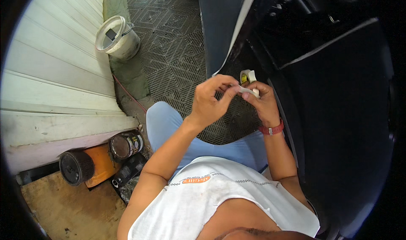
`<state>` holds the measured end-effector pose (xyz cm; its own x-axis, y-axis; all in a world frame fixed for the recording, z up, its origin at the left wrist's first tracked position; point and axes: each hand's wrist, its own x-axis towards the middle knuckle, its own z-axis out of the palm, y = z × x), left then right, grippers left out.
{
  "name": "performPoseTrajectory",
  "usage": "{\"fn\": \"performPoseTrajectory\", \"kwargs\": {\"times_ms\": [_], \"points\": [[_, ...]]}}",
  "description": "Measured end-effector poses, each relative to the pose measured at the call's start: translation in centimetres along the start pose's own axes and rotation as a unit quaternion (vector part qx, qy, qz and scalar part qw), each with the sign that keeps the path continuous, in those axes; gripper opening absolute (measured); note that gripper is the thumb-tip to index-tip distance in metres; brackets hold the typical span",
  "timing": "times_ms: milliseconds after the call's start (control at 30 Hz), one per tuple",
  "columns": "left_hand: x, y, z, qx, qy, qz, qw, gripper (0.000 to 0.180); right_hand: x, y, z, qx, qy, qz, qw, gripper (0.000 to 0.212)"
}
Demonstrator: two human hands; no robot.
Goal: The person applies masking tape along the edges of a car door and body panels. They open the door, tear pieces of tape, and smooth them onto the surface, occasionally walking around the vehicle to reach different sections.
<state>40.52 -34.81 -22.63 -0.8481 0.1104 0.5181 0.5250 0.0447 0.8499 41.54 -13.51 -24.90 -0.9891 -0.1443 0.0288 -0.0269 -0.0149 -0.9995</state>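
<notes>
In front of me, my left hand pinches one end of a short whitish strip of tape between thumb and fingertips. My right hand, with a red band at its wrist, grips the other end. Just beyond the right fingers shows a roll of white tape with a yellow inner core; that hand's fingers seem to hold it too, partly hiding it. A dark vehicle panel stands close to my right forearm. Past my left fingertips, a long pale strip runs along a dark panel's edge.
A white bucket with a dark object on it stands by the white ribbed wall at left. Patterned dark matting covers the floor. Beside my left arm lie a paint can, an orange container and a stained board.
</notes>
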Motion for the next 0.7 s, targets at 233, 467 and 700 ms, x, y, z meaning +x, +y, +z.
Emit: {"fn": "performPoseTrajectory", "kwargs": {"times_ms": [233,467,700], "points": [[-1.5,2.0,0.9,-0.094,0.114,-0.048,0.988,0.017,-0.6,-5.3,1.9,0.067,0.145,-0.046,0.986,0.011],[-1.6,2.4,3.1,-0.341,0.083,-0.232,0.907,0.049,-0.8,-14.1,2.3,-0.162,0.236,-0.347,0.893,0.011],[3.6,2.6,4.9,-0.770,-0.025,-0.214,0.601,0.054,-0.1,-20.5,4.5,-0.282,0.134,-0.411,0.857,0.016]]}}
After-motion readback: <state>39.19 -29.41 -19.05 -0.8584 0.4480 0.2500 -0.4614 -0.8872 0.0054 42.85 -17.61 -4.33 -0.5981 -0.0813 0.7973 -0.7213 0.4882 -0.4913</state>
